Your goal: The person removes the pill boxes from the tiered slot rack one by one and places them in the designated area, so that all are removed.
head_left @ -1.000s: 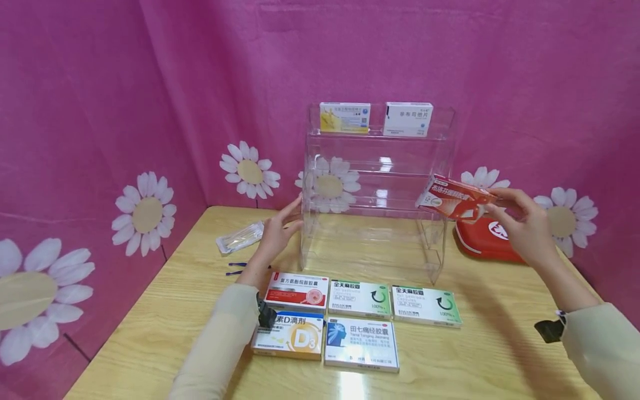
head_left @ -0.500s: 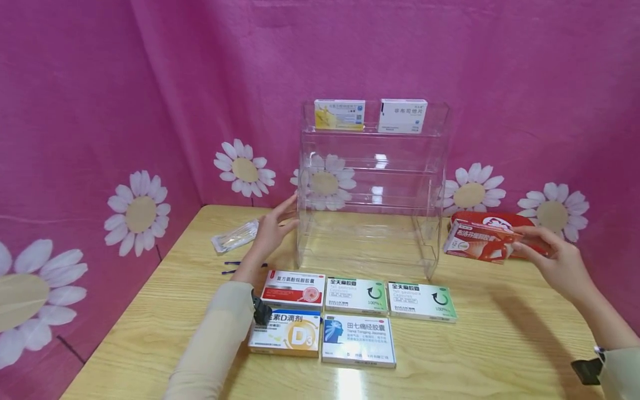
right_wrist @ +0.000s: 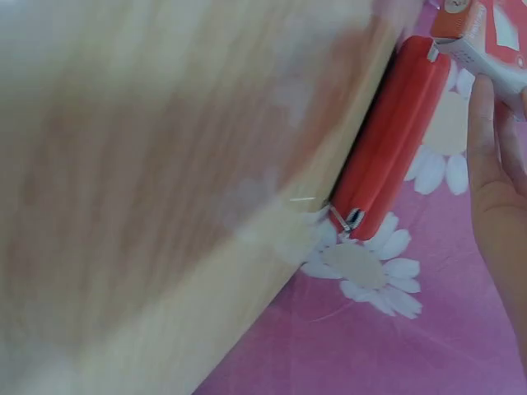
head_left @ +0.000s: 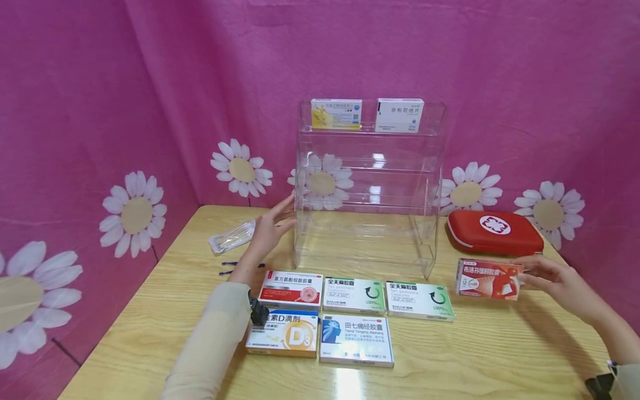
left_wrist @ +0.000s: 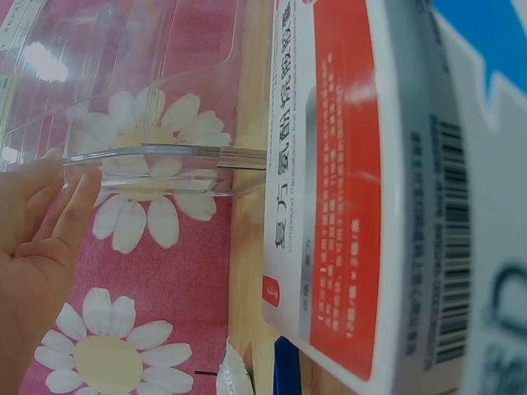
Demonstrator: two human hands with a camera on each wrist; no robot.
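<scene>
Shelf [head_left: 367, 183] of clear acrylic stands on the desk [head_left: 500, 344], two boxes [head_left: 336, 114] on its top tier, lower tiers bare. Left hand [head_left: 270, 228] rests flat-fingered against its side. Right hand [head_left: 555, 280] pinches an orange box [head_left: 487, 279] just above the desk, near the red case [head_left: 492, 232].

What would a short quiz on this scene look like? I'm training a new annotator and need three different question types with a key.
1. True or false: the right hand holds the orange-and-white cardboard medicine box.
2. How many boxes stand on the top tier of the clear acrylic three-tier shelf?
3. What does the left hand touch? A) red zippered first-aid case B) clear acrylic shelf's side C) plastic-wrapped packet

Key: 1 true. 2 two: the yellow-and-white box and the white box. 3 B.
</scene>
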